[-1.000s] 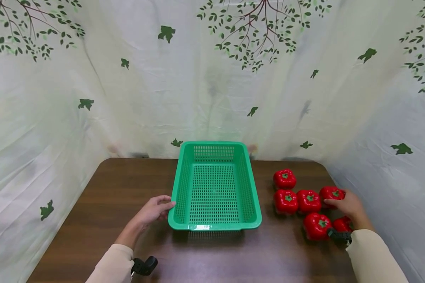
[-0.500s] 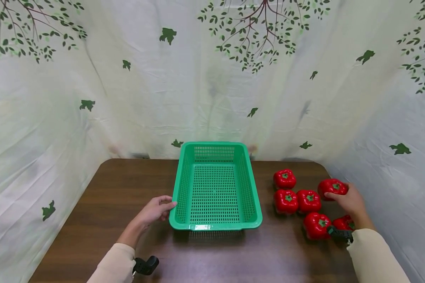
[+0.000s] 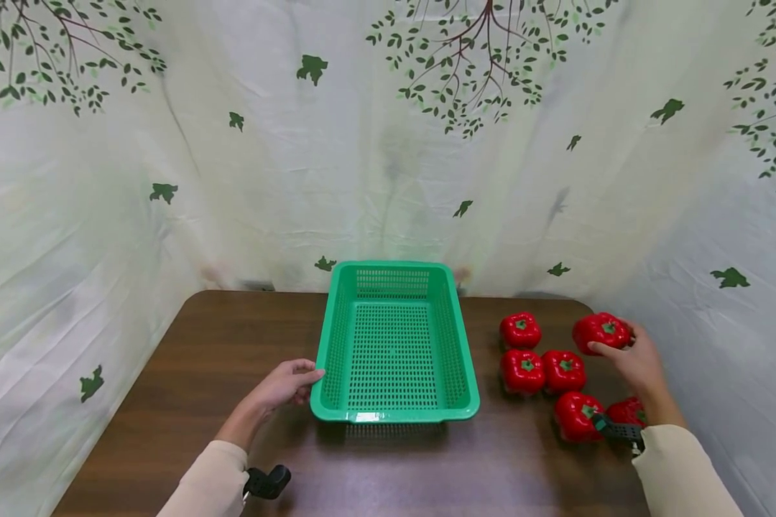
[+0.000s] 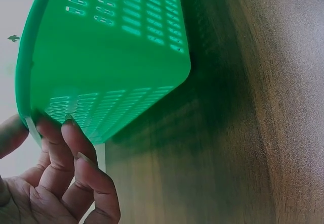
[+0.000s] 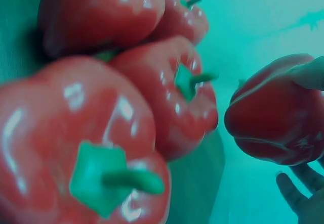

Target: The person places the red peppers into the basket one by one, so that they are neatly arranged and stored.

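Observation:
A green perforated plastic basket [image 3: 394, 415] stands at the middle of the table with nothing in it. My left hand [image 3: 291, 384] pinches its left rim near the front corner; in the left wrist view the thumb and fingers [image 4: 76, 138] sit on either side of the rim. At the right, my right hand [image 3: 636, 362] grips a red bell pepper [image 3: 600, 332], raised over the table. The right wrist view shows this held pepper [image 5: 278, 113] between thumb and fingers. Several more red bell peppers [image 3: 522, 370] lie just left of and below that hand, one partly hidden by the wrist.
The brown wooden table [image 3: 233, 323] has rounded far corners. A pale cloth curtain [image 3: 388, 143] with printed leaves hangs behind it and along both sides, close to the right hand. Black wrist cameras [image 3: 268, 482] are strapped to both wrists.
My right hand has lifted the bell pepper off the table and moved it up and slightly to the left. The left hand still pinches the basket rim; the basket stays in place.

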A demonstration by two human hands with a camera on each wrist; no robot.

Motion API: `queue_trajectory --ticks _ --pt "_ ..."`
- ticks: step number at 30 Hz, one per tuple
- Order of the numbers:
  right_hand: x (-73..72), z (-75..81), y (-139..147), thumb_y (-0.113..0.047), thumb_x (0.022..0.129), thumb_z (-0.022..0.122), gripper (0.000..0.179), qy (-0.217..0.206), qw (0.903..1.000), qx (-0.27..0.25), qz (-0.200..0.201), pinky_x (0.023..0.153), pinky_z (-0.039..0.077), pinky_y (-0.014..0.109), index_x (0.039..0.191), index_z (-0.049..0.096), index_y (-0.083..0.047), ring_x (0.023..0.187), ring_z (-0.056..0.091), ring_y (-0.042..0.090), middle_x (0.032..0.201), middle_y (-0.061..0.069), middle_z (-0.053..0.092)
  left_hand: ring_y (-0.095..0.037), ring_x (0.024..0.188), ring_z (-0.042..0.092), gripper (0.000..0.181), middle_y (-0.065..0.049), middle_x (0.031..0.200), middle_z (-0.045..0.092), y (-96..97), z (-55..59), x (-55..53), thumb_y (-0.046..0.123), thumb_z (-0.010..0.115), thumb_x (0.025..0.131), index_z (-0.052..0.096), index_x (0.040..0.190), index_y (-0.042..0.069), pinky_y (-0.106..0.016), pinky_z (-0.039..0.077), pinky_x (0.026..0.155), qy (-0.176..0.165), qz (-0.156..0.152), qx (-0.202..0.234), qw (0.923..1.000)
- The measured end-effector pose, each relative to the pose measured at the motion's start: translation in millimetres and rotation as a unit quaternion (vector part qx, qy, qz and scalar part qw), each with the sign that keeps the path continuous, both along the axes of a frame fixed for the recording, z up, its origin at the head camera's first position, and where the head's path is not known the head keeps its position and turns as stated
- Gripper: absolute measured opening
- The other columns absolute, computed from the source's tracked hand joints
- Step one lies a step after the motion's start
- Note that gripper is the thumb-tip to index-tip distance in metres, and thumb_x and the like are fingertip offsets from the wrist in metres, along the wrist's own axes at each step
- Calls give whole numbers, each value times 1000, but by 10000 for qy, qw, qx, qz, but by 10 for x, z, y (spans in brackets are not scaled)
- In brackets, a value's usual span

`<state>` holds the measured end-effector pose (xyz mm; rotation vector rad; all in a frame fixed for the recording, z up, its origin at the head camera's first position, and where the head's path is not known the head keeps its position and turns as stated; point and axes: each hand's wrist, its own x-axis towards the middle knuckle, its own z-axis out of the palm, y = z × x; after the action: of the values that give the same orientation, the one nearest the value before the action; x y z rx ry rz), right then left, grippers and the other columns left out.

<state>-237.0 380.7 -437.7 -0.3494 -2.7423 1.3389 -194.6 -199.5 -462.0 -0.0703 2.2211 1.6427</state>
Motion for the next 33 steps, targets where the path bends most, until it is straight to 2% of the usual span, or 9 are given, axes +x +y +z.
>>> queue_trajectory --ticks 2,5,8,11,15,19,23,27,33 --pt "-1 33 -48 -37 90 68 89 67 10000 -38 -2 88 45 55 147 17 7 124 32 51 143 34 28 -18 70 56 33 -3 80 61 -3 -7 5 24 56 98 53 112 -6 -32 46 66 -3 9 6 10000" --pt "4 69 -122 -36 90 67 86 212 9997 -94 57 80 48 40 148 19 5 123 34 48 143 31 31 -19 70 56 33 -3 80 61 -6 -20 12 24 55 99 53 113 -6 -32 46 66 -3 16 43 10000" --pt "12 97 -190 -36 90 67 83 345 9991 -178 140 72 47 25 147 22 3 122 35 45 142 29 33 -21 71 56 34 -3 79 60 -12 -26 16 24 55 99 53 113 -6 -32 45 66 -6 17 93 10000" --pt "11 131 -256 -36 90 67 82 440 9984 -269 211 68 45 16 148 23 1 121 37 43 141 28 35 -21 70 55 33 -3 79 59 -22 -24 10 24 55 99 54 112 -6 -32 45 65 12 -16 151 9999" --pt "-4 185 -353 -35 90 67 82 561 9975 -278 318 67 43 12 149 23 0 117 41 37 141 28 37 -18 69 55 33 -3 80 61 -34 -16 -6 24 56 99 54 110 -6 -31 46 65 8 -110 201 9997" --pt "-28 212 -471 -32 90 68 80 709 9956 -404 459 70 44 10 147 24 3 107 47 17 137 25 41 -18 69 58 34 -3 82 63 -40 -8 -13 26 57 98 55 110 -5 -31 47 66 -49 -166 186 9997" --pt "-64 193 -598 -28 90 69 75 827 9919 -732 621 73 46 10 144 27 4 96 48 2 128 11 46 -17 69 59 35 -3 83 64 -47 1 -13 27 57 98 54 110 -5 -32 47 67 -31 -283 248 9993" --pt "-96 177 -720 -26 90 69 73 907 9868 -1086 792 75 47 12 143 28 3 97 48 1 122 1 46 -18 69 59 35 -3 82 64 -54 2 -22 28 57 98 54 110 -5 -33 47 66 -12 -409 336 9986" --pt "-171 195 -943 -26 90 69 76 854 9816 -1360 1036 81 45 10 145 26 2 111 47 11 133 13 43 -19 70 60 34 -4 83 65 -95 -18 -36 28 57 98 56 110 -4 -32 48 66 -74 -394 291 9988"
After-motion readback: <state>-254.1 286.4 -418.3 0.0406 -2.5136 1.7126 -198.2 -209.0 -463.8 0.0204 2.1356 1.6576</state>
